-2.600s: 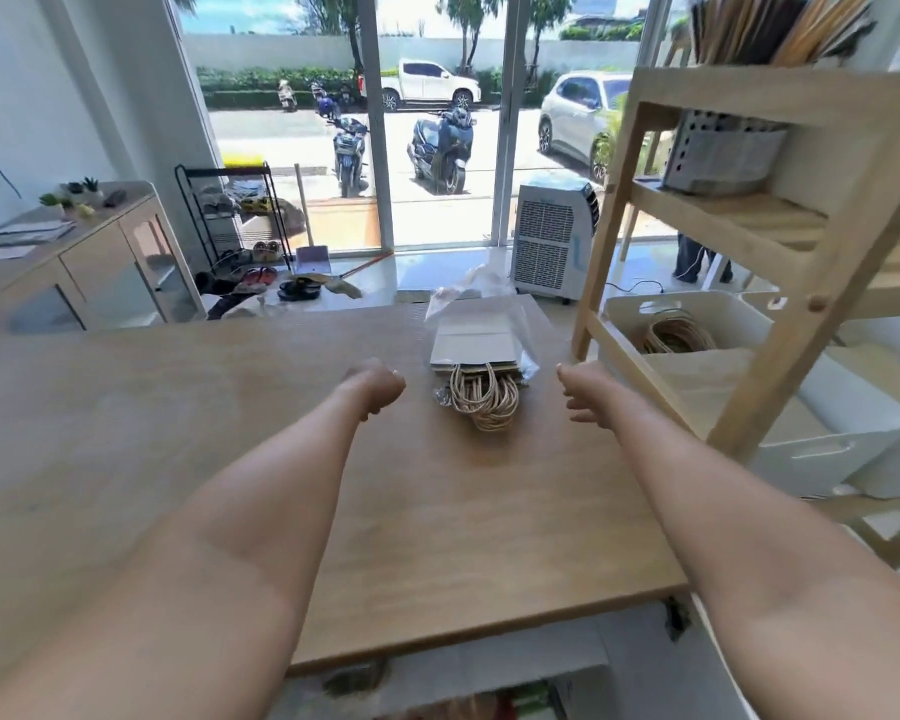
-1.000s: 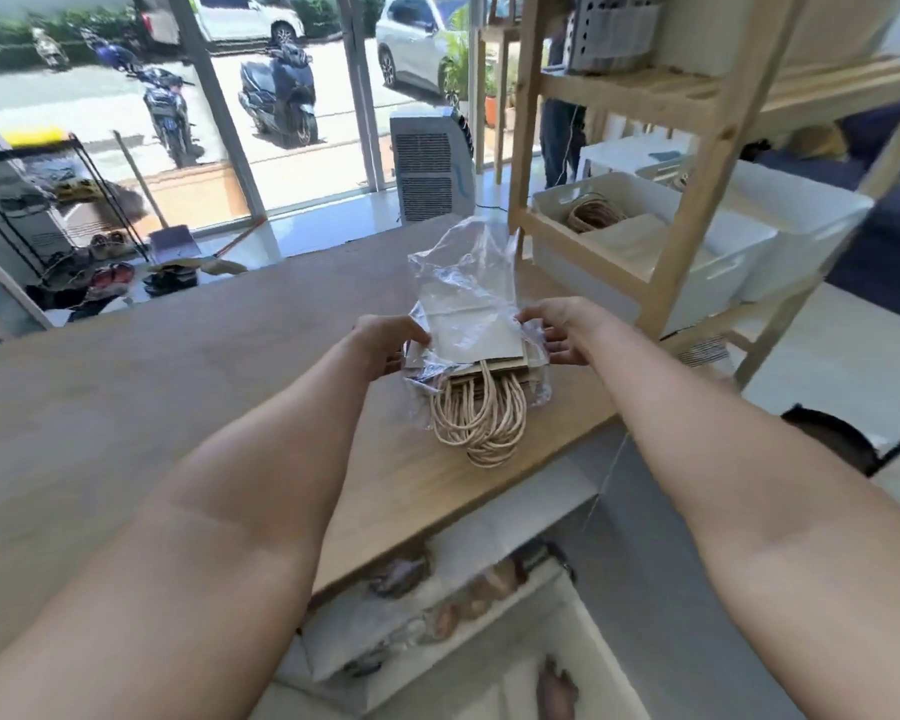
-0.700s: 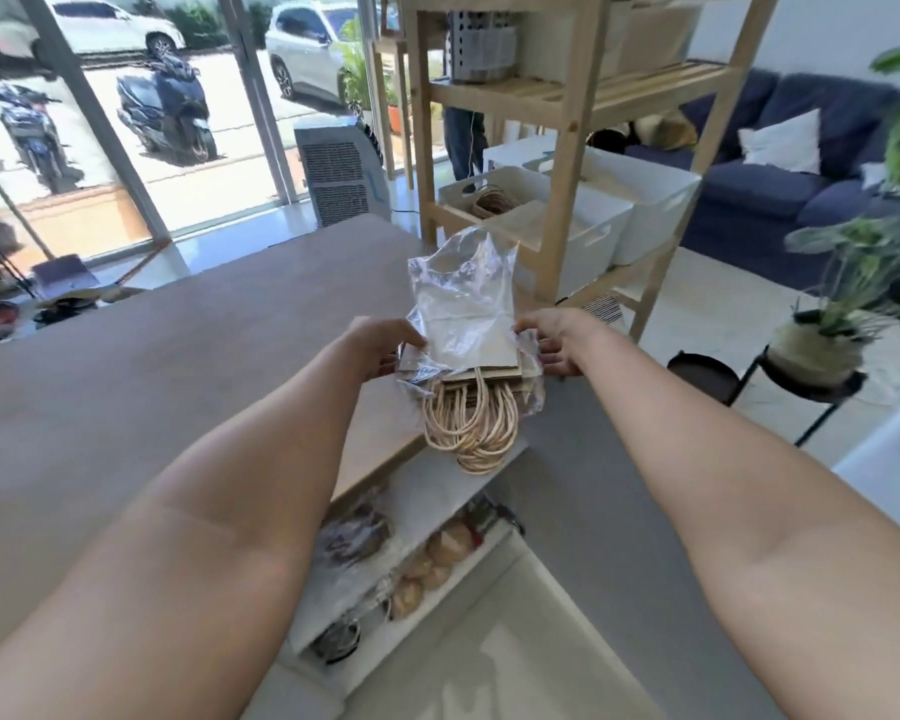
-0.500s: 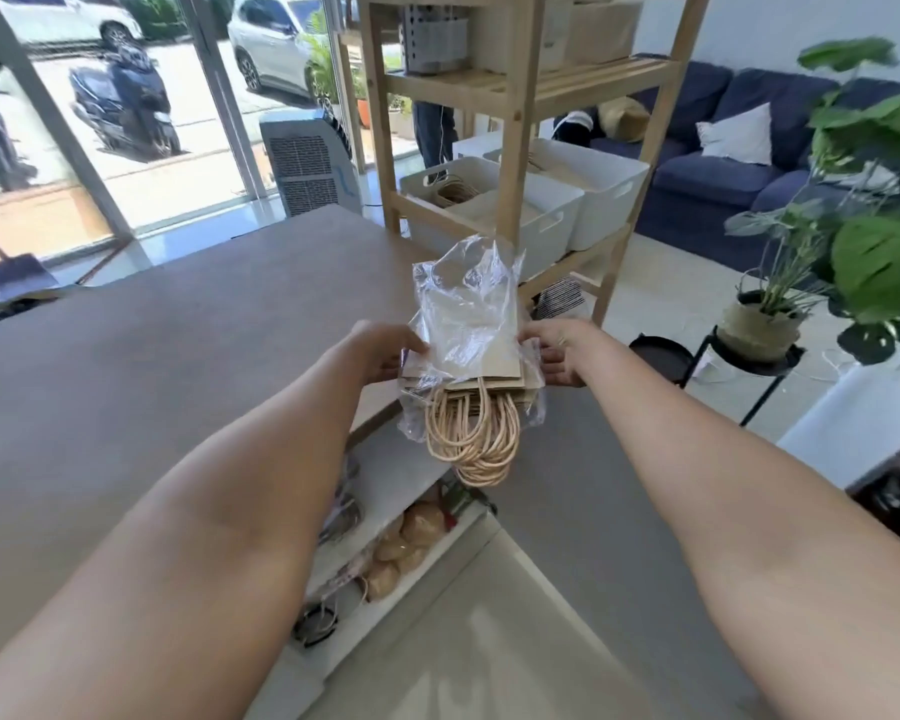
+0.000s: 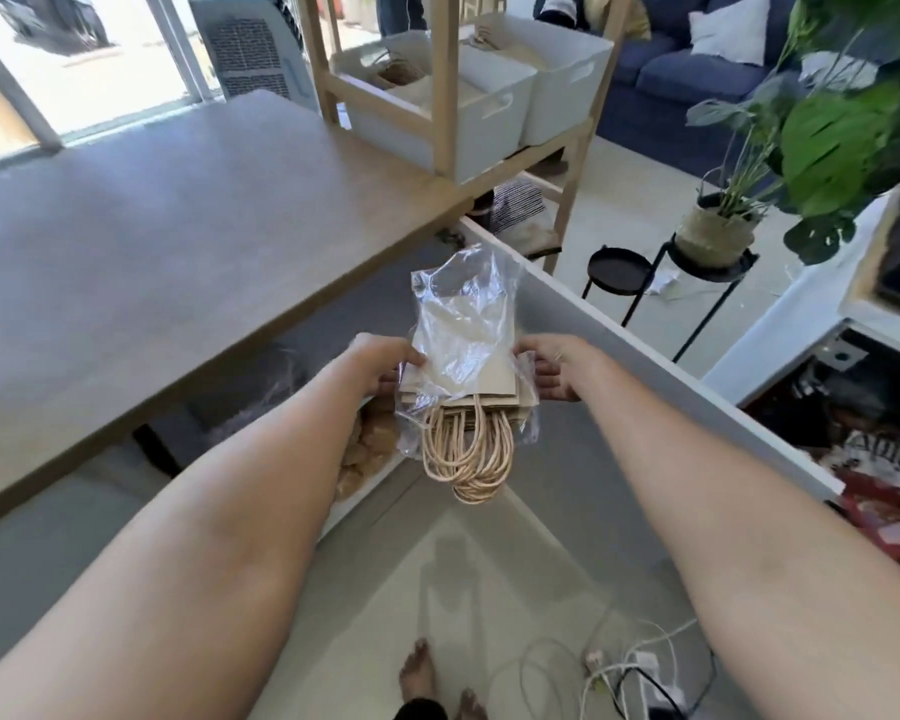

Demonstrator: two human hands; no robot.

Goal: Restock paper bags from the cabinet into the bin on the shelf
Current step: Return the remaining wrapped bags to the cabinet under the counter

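I hold a stack of brown paper bags (image 5: 466,379) in a clear plastic wrapper, twisted rope handles hanging toward me. My left hand (image 5: 385,363) grips its left edge and my right hand (image 5: 554,368) grips its right edge. The stack hangs in the air beyond the wooden table's edge (image 5: 302,298), above the floor. On the wooden shelf (image 5: 440,85) ahead stands a white bin (image 5: 489,114) with paper bags and rope handles inside; a second white bin (image 5: 567,70) sits beside it.
An open cabinet door (image 5: 619,356) runs diagonally on the right. Shelves under the table hold packets. Two black plant stands (image 5: 614,270) and a potted plant (image 5: 718,231) stand at right. Cables and a power strip (image 5: 624,672) lie on the floor by my bare feet.
Both hands went from empty above the table to gripping the stack. They lifted it off the table and carried it right, past the table's edge, as my view swung right and down.
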